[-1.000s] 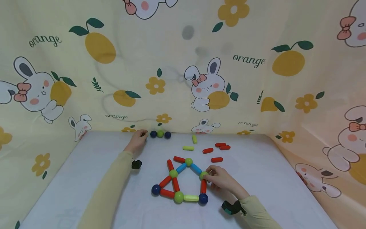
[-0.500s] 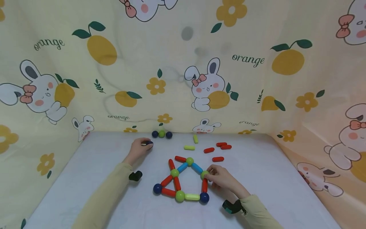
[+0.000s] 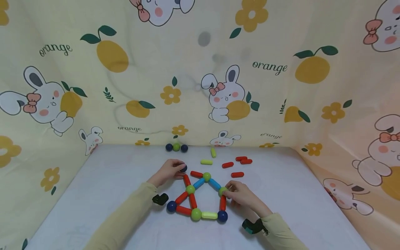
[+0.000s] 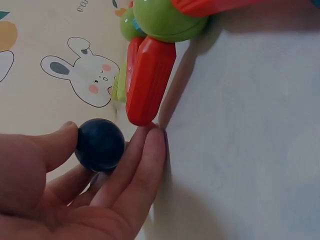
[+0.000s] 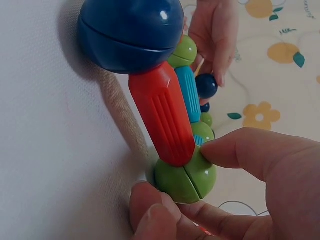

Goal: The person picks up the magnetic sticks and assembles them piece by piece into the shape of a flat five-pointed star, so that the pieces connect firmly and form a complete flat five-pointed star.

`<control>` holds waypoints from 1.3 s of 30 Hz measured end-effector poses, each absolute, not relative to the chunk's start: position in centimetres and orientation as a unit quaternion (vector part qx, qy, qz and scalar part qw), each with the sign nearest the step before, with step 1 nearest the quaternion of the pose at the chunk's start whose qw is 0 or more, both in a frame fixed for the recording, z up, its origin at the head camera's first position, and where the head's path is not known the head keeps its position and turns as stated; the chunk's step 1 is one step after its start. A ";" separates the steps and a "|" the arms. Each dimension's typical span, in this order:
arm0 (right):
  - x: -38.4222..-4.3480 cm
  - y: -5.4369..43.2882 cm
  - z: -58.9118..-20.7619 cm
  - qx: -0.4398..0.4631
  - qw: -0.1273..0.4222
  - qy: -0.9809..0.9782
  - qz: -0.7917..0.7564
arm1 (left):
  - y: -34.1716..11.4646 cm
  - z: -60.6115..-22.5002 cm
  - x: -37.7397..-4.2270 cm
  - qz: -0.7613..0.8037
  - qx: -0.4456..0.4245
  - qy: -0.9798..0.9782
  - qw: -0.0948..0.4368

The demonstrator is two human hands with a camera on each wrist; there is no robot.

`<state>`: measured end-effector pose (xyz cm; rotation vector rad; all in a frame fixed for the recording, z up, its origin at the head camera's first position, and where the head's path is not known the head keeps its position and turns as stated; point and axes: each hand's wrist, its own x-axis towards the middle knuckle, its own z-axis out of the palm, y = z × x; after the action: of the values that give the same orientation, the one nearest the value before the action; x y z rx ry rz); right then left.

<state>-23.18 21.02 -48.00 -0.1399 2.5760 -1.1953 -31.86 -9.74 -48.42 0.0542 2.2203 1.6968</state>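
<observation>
My left hand [image 3: 170,171] pinches a dark blue ball [image 4: 101,145] between thumb and fingers, close to the free end of a red rod [image 4: 149,82]. In the left wrist view its lower fingertips are right at that rod's end. With thumb and fingers, my right hand [image 3: 242,195] grips a green ball [image 5: 186,177] at the right corner of a flat frame of balls and rods. A red rod [image 5: 162,117] runs from that ball to a blue ball [image 3: 222,216], and a blue rod [image 3: 214,184] leads up to the top green ball [image 3: 207,177]. Another red rod [image 3: 196,174] juts left from there.
Two blue balls and a green ball [image 3: 176,147] line the table's back edge. Two lime rods [image 3: 206,162] and several loose red rods [image 3: 237,174] lie behind the frame. A patterned cloth [image 3: 150,86] hangs around the white table [image 3: 281,194].
My left hand has carried the blue ball from beside the back row, rightward and nearer, to the red rod's free end. My right hand keeps its grip on the green ball.
</observation>
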 end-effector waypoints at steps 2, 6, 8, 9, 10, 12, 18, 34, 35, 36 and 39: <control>-23.2 20.9 -48.1 -0.045 0.148 0.896 -0.417 | -9.5 -48.4 -31.8 0.591 0.020 0.787 0.176; -23.1 20.8 -47.9 -0.045 0.149 0.895 -0.419 | -9.4 -48.2 -31.8 0.587 0.024 0.788 0.186; -23.0 20.8 -47.9 -0.046 0.149 0.894 -0.420 | -9.4 -48.2 -31.8 0.587 0.028 0.786 0.190; -23.0 20.8 -47.8 -0.049 0.149 0.894 -0.420 | -9.4 -48.2 -31.8 0.589 0.029 0.784 0.192; -23.0 20.9 -47.8 -0.050 0.149 0.894 -0.420 | -9.4 -48.2 -31.8 0.589 0.030 0.784 0.193; -23.0 20.9 -47.7 -0.049 0.148 0.894 -0.421 | -9.4 -48.2 -31.8 0.589 0.032 0.784 0.195; -23.0 20.8 -47.6 -0.047 0.147 0.895 -0.418 | -9.3 -48.3 -31.8 0.606 0.031 0.768 0.208; -23.0 20.8 -47.6 -0.047 0.147 0.895 -0.418 | -9.1 -48.3 -31.7 0.575 0.007 0.798 0.180; -22.9 20.8 -47.5 -0.046 0.149 0.895 -0.418 | -9.1 -48.3 -31.7 0.570 0.007 0.802 0.178; -23.0 20.9 -47.5 -0.048 0.152 0.896 -0.414 | -9.1 -48.3 -31.7 0.566 0.007 0.805 0.176; -23.4 21.0 -46.9 -0.050 0.161 0.902 -0.398 | -9.1 -48.2 -31.6 0.561 0.005 0.809 0.173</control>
<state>-23.36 21.03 -46.94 -0.1426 2.5752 -1.1352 -31.60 -9.05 -48.24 0.0145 2.2963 1.5920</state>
